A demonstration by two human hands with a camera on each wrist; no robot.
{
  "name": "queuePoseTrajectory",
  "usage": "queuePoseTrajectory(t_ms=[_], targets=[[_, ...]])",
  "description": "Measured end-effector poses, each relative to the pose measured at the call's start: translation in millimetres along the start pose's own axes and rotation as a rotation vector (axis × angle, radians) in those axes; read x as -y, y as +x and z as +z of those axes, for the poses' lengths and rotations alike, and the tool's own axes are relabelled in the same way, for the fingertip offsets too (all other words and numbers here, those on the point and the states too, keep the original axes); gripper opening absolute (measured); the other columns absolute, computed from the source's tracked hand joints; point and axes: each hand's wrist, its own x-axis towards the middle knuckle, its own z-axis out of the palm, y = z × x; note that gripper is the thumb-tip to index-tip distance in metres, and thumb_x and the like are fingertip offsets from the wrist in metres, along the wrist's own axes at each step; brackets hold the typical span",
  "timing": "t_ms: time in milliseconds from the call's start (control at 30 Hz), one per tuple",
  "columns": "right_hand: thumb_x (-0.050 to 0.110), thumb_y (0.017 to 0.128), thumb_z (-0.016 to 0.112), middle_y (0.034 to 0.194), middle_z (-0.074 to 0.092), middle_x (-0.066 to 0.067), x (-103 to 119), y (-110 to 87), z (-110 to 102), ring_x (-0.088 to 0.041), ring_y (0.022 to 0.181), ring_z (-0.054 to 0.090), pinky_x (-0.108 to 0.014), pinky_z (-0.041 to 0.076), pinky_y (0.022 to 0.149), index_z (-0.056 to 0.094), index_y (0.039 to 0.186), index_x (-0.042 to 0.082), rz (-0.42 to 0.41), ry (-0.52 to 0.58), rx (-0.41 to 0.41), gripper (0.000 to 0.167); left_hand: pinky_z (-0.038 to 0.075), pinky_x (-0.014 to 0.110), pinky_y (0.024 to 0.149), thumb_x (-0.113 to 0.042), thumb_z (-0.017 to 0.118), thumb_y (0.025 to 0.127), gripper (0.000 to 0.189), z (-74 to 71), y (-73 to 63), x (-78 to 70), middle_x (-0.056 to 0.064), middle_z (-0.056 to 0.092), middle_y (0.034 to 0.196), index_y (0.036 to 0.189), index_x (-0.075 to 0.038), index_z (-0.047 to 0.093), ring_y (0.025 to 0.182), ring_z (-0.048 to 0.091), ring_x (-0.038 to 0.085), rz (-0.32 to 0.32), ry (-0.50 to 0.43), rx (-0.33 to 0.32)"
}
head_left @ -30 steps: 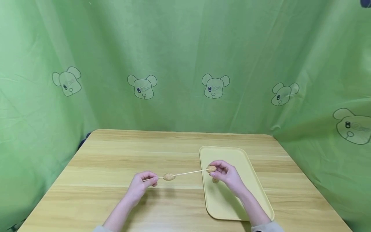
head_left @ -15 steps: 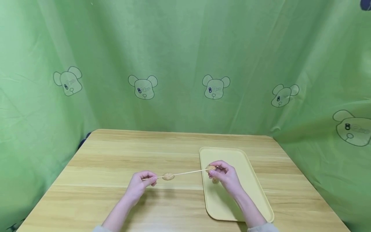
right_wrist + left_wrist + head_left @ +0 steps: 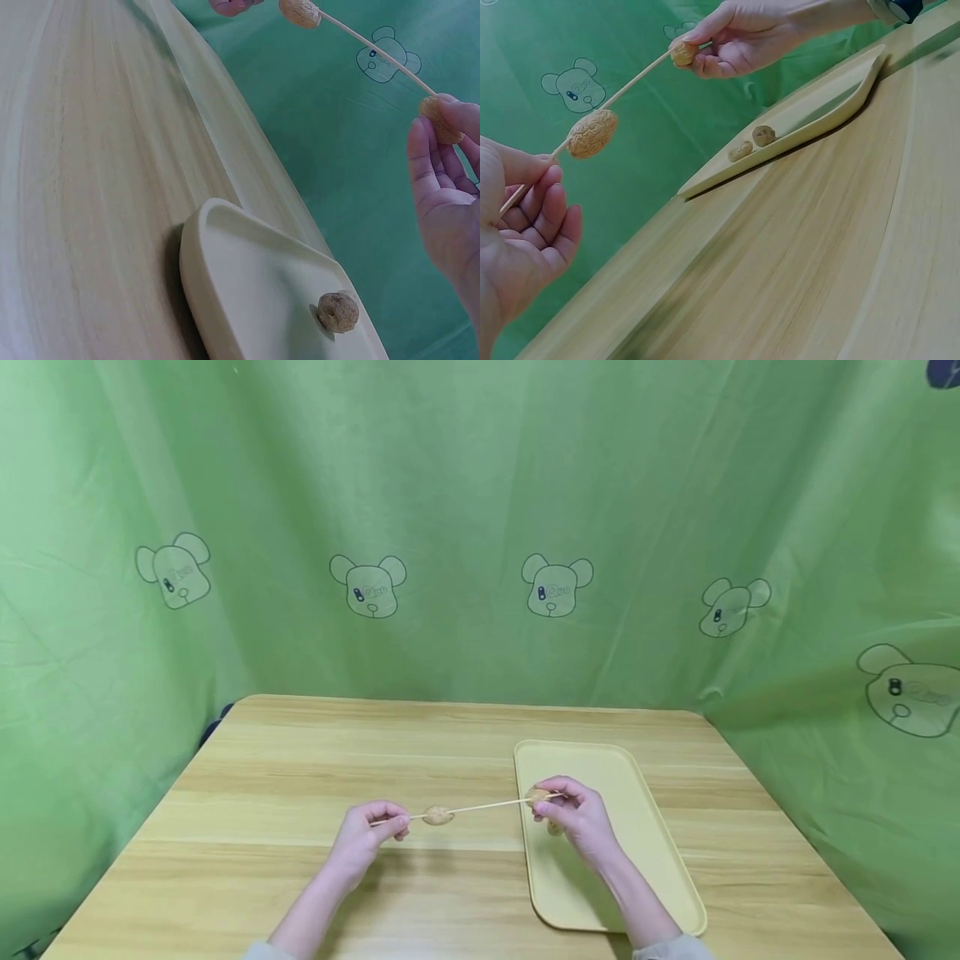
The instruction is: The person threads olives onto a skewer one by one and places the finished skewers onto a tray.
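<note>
A thin wooden skewer (image 3: pixel 487 806) is held level above the table between both hands. My left hand (image 3: pixel 358 842) pinches its left end between thumb and fingers. Just beyond those fingertips, a wrinkled tan food ball (image 3: pixel 438 815) is threaded on the stick. My right hand (image 3: pixel 588 825) pinches a second tan ball (image 3: pixel 537 795) at the far end, over the tray. The skewer passes through this ball, and its tip shows on the right side. Two more balls lie on the tray, a paler one (image 3: pixel 741 150) and a darker one (image 3: pixel 764 135).
The cream tray (image 3: pixel 570 893) lies on the right half of the wood-grain table (image 3: pixel 262 777). A green curtain (image 3: pixel 465 460) with bear-head prints hangs behind and at both sides.
The ball in my right hand has slid a little left along the skewer, and the tip now sticks out past it. My left hand stays nearly still.
</note>
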Motion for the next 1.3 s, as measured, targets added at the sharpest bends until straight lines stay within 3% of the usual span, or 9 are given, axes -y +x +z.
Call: queuePoseTrajectory(t_ms=[167, 500, 667, 900, 1300], targets=[[-0.012, 0.078, 0.06, 0.081, 0.068, 0.0, -0.5, 2.6, 1.7, -0.009, 0.065, 0.063, -0.014, 0.042, 0.048, 0.068, 0.094, 0.01, -0.007, 0.029, 0.028, 0.029, 0.05, 0.026, 0.069, 0.003, 0.061, 0.08, 0.019, 1.6, -0.2, -3.1, 0.006, 0.059, 0.07, 0.089, 0.019, 0.057, 0.066, 0.056, 0.013, -0.002, -0.004, -0.007], [-0.011, 0.078, 0.062, 0.078, 0.068, 0.003, -2.6, 4.0, 4.6, -0.008, 0.063, 0.063, -0.013, 0.036, 0.044, 0.068, 0.095, 0.005, 0.019, 0.032, 0.027, 0.024, 0.05, 0.025, 0.068, 0.003, 0.061, 0.081, 0.018, 4.6, -0.5, -5.7, 0.003, 0.059, 0.069, 0.088, 0.019, 0.057, 0.066, 0.056, 0.011, 0.029, -0.01, 0.013], [-0.011, 0.078, 0.061, 0.076, 0.068, 0.003, -2.8, 4.3, 7.4, -0.008, 0.063, 0.063, -0.014, 0.031, 0.043, 0.069, 0.093, 0.011, 0.024, 0.035, 0.017, 0.027, 0.05, 0.025, 0.067, 0.003, 0.06, 0.081, 0.017, 5.7, -0.5, -5.9, 0.002, 0.059, 0.069, 0.087, 0.018, 0.057, 0.065, 0.056, 0.011, 0.03, -0.003, 0.006], [-0.016, 0.079, 0.057, 0.082, 0.068, -0.003, -4.7, 4.5, 10.2, -0.011, 0.069, 0.063, -0.021, 0.053, 0.065, 0.068, 0.094, 0.007, -0.005, 0.161, 0.063, 0.03, 0.05, 0.025, 0.068, 0.004, 0.06, 0.081, 0.016, 8.0, -0.8, -8.4, 0.005, 0.059, 0.07, 0.087, 0.018, 0.056, 0.066, 0.056, 0.012, 0.011, -0.016, 0.014], [-0.017, 0.079, 0.057, 0.082, 0.068, -0.004, -8.5, 2.7, 14.4, -0.012, 0.072, 0.064, -0.023, 0.054, 0.068, 0.068, 0.096, 0.004, -0.018, 0.205, 0.07, 0.029, 0.05, 0.025, 0.07, 0.003, 0.06, 0.081, 0.017, 9.8, -3.0, -4.1, 0.005, 0.059, 0.071, 0.087, 0.018, 0.056, 0.067, 0.056, 0.013, -0.001, -0.033, 0.033]])
